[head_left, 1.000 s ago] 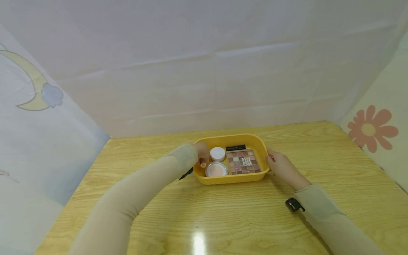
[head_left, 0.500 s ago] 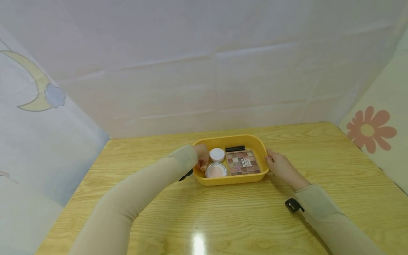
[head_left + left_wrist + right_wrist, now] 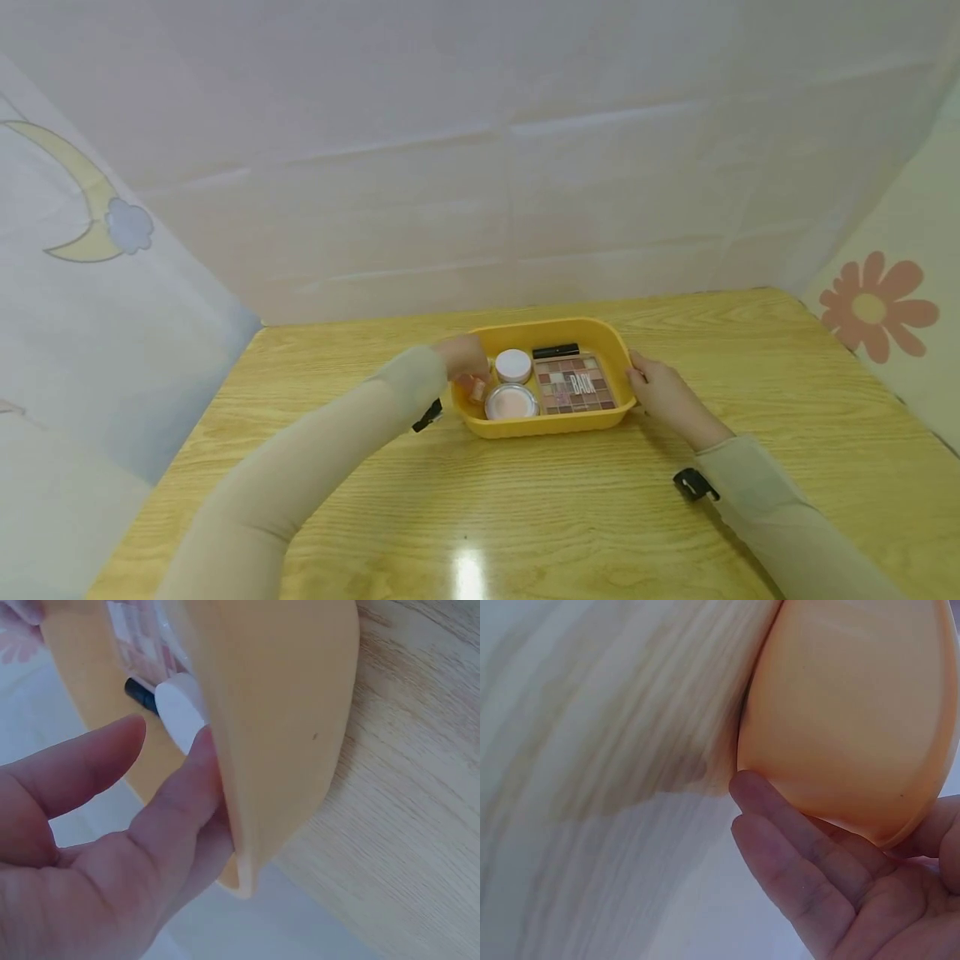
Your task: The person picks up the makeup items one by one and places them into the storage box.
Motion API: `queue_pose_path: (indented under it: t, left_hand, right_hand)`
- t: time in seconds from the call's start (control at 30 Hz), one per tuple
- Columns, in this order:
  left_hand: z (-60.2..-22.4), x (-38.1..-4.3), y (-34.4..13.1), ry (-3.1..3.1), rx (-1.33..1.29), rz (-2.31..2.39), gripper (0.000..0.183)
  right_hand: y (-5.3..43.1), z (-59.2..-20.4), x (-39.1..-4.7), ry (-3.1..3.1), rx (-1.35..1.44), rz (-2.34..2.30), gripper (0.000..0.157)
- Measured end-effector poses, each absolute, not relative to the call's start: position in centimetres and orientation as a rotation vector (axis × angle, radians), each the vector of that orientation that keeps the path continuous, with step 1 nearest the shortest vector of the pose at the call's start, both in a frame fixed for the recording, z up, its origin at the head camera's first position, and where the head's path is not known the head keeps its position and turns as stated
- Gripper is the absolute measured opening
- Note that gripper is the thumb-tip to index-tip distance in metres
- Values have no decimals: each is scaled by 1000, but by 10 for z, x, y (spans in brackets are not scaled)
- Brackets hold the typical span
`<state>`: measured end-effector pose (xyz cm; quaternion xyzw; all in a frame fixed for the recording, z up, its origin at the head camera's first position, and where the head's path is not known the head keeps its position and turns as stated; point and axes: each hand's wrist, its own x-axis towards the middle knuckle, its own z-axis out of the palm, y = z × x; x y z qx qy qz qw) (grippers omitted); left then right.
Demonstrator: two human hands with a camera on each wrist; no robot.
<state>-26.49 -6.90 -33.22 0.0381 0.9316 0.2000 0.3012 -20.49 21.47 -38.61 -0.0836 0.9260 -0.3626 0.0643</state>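
Note:
A yellow plastic basket [image 3: 555, 426] stands on the wooden table. My left hand [image 3: 465, 357] reaches over its left end; in the left wrist view the thumb and fingers [image 3: 169, 817] are apart, holding nothing visible. Just below this hand, inside the basket, lies a small pinkish, clear-looking item [image 3: 477, 389], partly covered. Beside it are a white round jar [image 3: 513, 365] and a round compact with a clear rim [image 3: 512, 402]. My right hand [image 3: 666, 400] grips the basket's right end, thumb at the rim and fingers [image 3: 780, 825] along the outer wall.
An eyeshadow palette [image 3: 573, 385] fills the basket's right part, with a black tube [image 3: 556, 351] behind it. Wood-grain table [image 3: 555, 517] surrounds the basket. A pale cloth backdrop [image 3: 480, 208] rises behind the table's far edge.
My left hand has drawn up and slightly left from the basket's floor, and the pinkish item beneath it now shows. The right hand keeps its hold; the basket stays nearly in place.

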Motion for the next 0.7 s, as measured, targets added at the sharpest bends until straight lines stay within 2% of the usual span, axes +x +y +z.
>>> queue_pose_path:
  t: [0.23,0.37,0.53,0.7]
  left_hand:
    - [-328,-260,-80,2448,80,766,25]
    - [-326,-255,-85,2436,44,883,9]
    - [-323,-251,-90,2415,-8,997,46]
    - [-324,-247,-95,2371,-3,1106,48]
  right_hand:
    - [215,-386,-204,2783,-255,-1101,50]
    - [215,-385,-204,2789,-271,-1101,50]
    - [215,-385,-203,2791,-270,-1107,49]
    - [214,-385,-204,2795,-276,-1112,49]
